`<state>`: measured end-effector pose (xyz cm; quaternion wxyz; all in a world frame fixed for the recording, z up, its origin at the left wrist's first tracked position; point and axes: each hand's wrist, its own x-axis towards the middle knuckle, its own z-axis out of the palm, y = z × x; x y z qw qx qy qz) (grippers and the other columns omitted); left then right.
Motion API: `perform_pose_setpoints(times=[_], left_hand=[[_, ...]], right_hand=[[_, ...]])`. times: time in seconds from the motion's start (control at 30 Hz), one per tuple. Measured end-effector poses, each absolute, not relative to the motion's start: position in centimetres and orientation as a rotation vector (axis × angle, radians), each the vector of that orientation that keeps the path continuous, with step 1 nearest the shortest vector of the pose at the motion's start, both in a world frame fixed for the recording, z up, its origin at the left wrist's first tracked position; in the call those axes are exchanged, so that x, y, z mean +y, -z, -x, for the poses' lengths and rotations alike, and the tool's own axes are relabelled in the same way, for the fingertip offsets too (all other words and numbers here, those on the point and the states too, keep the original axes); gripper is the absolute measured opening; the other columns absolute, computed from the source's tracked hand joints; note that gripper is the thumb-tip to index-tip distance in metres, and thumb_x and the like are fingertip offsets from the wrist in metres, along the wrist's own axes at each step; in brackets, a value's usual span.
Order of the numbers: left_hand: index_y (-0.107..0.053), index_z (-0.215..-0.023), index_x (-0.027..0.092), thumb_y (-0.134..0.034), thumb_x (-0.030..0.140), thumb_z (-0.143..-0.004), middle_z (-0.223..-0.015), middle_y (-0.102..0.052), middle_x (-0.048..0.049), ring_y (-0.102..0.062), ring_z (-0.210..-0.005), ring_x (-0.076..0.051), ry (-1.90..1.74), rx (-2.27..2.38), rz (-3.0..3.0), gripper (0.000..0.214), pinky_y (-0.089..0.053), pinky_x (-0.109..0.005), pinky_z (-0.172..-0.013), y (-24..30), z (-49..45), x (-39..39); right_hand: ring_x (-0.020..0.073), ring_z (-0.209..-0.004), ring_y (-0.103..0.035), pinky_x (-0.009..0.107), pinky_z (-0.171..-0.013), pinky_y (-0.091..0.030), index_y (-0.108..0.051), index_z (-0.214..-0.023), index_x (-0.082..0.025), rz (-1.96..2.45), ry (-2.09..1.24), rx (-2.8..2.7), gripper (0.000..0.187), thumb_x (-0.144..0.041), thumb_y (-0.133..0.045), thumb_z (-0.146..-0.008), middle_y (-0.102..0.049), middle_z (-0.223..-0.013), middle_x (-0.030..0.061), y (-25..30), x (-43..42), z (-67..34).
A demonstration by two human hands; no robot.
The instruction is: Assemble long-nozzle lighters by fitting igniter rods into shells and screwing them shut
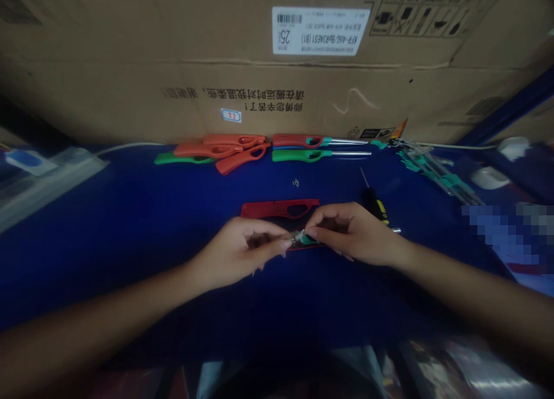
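Thumb and fingertips of my left hand (242,246) are closed on a small clear and metallic lighter part (296,237). Close against it, my right hand (346,231) pinches the teal lighter piece (308,239) at its other end. Under the fingers shows the edge of a red lighter shell (298,248), mostly covered by my hands. Just behind them a second red lighter shell half (277,208) lies flat on the blue table, its trigger opening to the right. The exact shape of the pinched parts is too small to make out.
Orange lighter shells (234,148) are piled at the back, beside lighters with metal tubes (320,155). A screwdriver (375,202) lies right of centre, near small metal bits (296,183). Lighter tubes with teal parts (441,171) lie at the right. A cardboard box (173,41) stands behind.
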<state>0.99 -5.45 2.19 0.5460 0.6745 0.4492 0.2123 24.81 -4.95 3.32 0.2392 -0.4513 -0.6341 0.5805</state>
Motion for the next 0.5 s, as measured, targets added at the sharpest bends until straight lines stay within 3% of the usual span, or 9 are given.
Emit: perform_pose_setpoints(times=[0.2, 0.5], left_hand=[[-0.077, -0.106, 0.014, -0.068, 0.04, -0.089, -0.08, -0.075, -0.0074, -0.057, -0.05, -0.008, -0.534, 1.079, -1.577, 0.033, -0.047, -0.017, -0.043, -2.2, -0.96, -5.65], [-0.078, -0.105, 0.015, -0.069, 0.038, -0.088, -0.08, -0.075, -0.0066, -0.057, -0.051, -0.008, -0.551, 1.053, -1.561, 0.03, -0.046, -0.015, -0.042, -2.3, -1.1, -5.63]], right_hand=[[0.005, -0.041, -0.047, 0.016, -0.039, -0.042, -0.064, -0.086, -0.015, 1.234, -1.612, -1.724, 0.02, -0.034, -0.07, -0.087, -0.053, -0.052, -0.0071, -3.25, -5.08, -24.81], [0.0041, -0.041, -0.047, 0.014, -0.039, -0.042, -0.065, -0.086, -0.014, 1.208, -1.616, -1.726, 0.019, -0.032, -0.069, -0.088, -0.054, -0.052, -0.0068, -3.3, -5.09, -24.78]])
